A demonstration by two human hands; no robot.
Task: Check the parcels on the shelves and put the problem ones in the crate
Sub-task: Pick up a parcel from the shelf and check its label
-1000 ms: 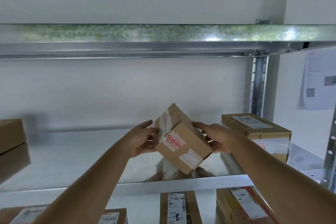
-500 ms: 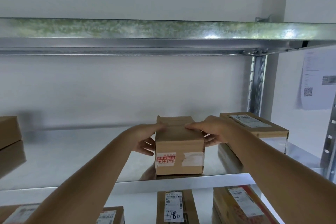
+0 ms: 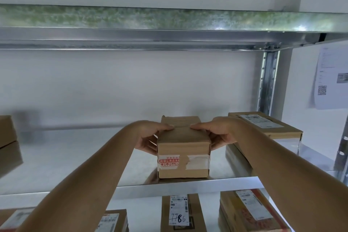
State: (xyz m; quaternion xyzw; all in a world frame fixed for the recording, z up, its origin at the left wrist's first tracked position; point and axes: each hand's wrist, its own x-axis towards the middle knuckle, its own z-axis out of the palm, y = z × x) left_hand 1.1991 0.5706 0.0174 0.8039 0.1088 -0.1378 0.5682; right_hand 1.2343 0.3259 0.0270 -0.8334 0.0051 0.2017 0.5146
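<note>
A small brown cardboard parcel (image 3: 183,149) with red-printed and clear tape across its front stands upright near the front edge of the metal shelf (image 3: 66,156). My left hand (image 3: 148,137) grips its left side, thumb on the top. My right hand (image 3: 218,133) grips its right side the same way. The fingers behind the parcel are partly hidden. No crate is in view.
A flat labelled parcel (image 3: 263,128) lies just right of my right hand by the upright post (image 3: 268,83). Stacked boxes (image 3: 7,137) sit at the far left. Several labelled parcels, one marked 7786 (image 3: 178,211), lie on the shelf below. An upper shelf (image 3: 169,30) hangs overhead.
The parcel was held tilted in the air a second ago; it has been turned level and now stands on the shelf, with both hands still on its sides.
</note>
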